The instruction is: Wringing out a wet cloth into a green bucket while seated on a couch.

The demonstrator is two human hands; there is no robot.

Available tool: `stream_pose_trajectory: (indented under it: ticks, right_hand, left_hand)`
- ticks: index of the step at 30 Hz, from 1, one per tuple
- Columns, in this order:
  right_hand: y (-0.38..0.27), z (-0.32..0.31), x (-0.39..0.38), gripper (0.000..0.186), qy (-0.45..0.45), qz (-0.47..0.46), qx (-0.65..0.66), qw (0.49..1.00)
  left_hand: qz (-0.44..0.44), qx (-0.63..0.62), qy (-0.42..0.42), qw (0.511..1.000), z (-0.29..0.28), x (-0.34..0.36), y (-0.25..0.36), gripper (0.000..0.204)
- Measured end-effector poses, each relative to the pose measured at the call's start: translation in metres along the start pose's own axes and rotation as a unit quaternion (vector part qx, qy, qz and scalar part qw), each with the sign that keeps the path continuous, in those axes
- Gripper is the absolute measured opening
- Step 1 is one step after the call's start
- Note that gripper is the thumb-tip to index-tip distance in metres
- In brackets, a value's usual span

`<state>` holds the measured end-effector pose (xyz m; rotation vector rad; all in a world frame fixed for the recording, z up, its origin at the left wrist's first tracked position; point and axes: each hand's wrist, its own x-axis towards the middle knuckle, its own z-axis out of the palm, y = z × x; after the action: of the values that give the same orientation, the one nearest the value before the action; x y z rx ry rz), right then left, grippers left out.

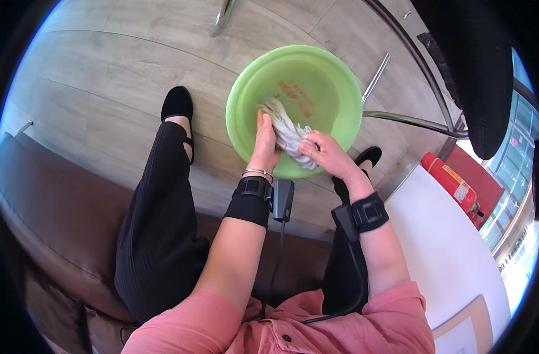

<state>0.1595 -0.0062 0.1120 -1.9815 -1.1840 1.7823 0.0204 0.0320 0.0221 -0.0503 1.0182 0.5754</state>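
Observation:
A bunched, wet-looking whitish-grey cloth (288, 134) is held between both hands over the near part of a round green basin (238, 127). My left hand (266, 140) grips the cloth from its left side, thumb and fingers against it. On the right, my right hand (327, 154) is closed on the cloth's lower right end. The far end of the cloth is dull and brownish, close to the basin's middle. Water seems to stand in the basin, over reddish print on its bottom.
Beyond the basin at right are chrome chair legs (408, 119) and a black seat (470, 71). A white table (440, 236) stands to my right, with a red fire extinguisher (449, 180) past it. I sit on a brown sofa (63, 206); my black shoes (178, 103) flank the basin on the wood-look floor (128, 53).

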Motion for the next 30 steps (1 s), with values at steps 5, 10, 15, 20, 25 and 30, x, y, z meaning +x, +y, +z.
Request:
stream_pose_trajectory:
  ticks: [5, 10, 15, 20, 25, 30]
  right_hand:
    - [-0.026, -0.010, -0.024, 0.028, 0.029, -0.101, 0.049, 0.993]
    - [-0.034, 0.002, -0.016, 0.028, 0.081, -0.079, 0.058, 0.992]
    - [-0.031, 0.017, -0.002, 0.027, 0.126, -0.091, 0.020, 0.988]
    - [-0.025, 0.025, 0.016, 0.021, 0.208, -0.093, -0.081, 0.970]
    - [-0.017, 0.024, 0.034, 0.029, 0.296, -0.082, -0.190, 0.932]
    - [0.000, 0.007, 0.053, 0.036, 0.307, -0.026, -0.254, 0.917]
  left_hand:
    - [-0.019, -0.055, 0.022, 0.998, 0.021, -0.004, -0.006, 0.065]
    - [-0.047, -0.009, -0.023, 0.999, 0.027, -0.002, -0.010, 0.035]
    - [-0.041, -0.019, -0.010, 0.999, 0.029, -0.002, -0.006, 0.024]
    - [0.005, -0.076, -0.063, 0.995, 0.023, -0.001, -0.013, 0.028]
    - [0.069, 0.435, -0.033, 0.897, 0.033, -0.012, -0.009, 0.031]
    - [-0.012, 0.118, 0.104, 0.988, 0.034, -0.007, -0.020, 0.029]
